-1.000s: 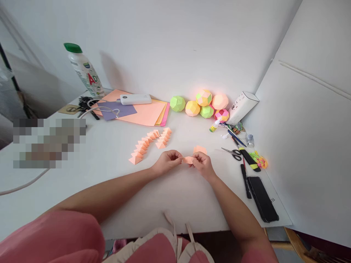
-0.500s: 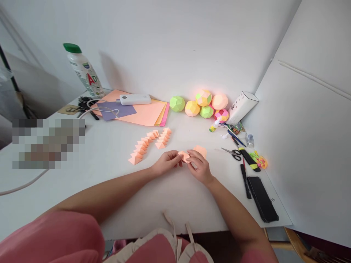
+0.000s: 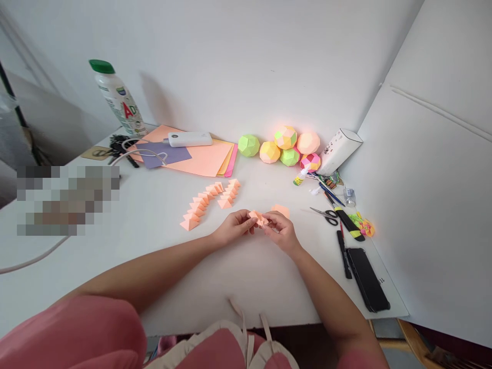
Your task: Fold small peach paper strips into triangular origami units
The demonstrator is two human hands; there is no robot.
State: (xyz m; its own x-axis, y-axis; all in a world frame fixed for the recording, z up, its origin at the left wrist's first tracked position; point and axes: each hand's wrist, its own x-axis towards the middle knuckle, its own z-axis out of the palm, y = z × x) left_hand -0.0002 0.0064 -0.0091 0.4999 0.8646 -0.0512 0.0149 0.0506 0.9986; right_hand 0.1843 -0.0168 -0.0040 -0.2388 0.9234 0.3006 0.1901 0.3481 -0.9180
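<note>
My left hand [image 3: 232, 230] and my right hand [image 3: 282, 233] meet over the middle of the white table [image 3: 154, 246]. Both pinch a small folded piece of peach paper [image 3: 257, 217] between their fingertips. Just behind my right hand lies a small stack of peach paper squares [image 3: 282, 209]. Two rows of folded peach paper units [image 3: 209, 201] lie on the table to the left of my hands.
Coloured paper sheets [image 3: 200, 156] with a white power bank [image 3: 190, 139] lie at the back, beside a green-capped bottle [image 3: 115, 97]. Several paper balls [image 3: 282, 146] sit by the wall. Scissors [image 3: 326, 214], pens, a glue bottle [image 3: 302, 175] and a black phone [image 3: 367, 279] lie at right.
The peach piece was a flat strip held between both hands; it is now folded up into a raised shape, and both hands have drawn closer together and slightly left.
</note>
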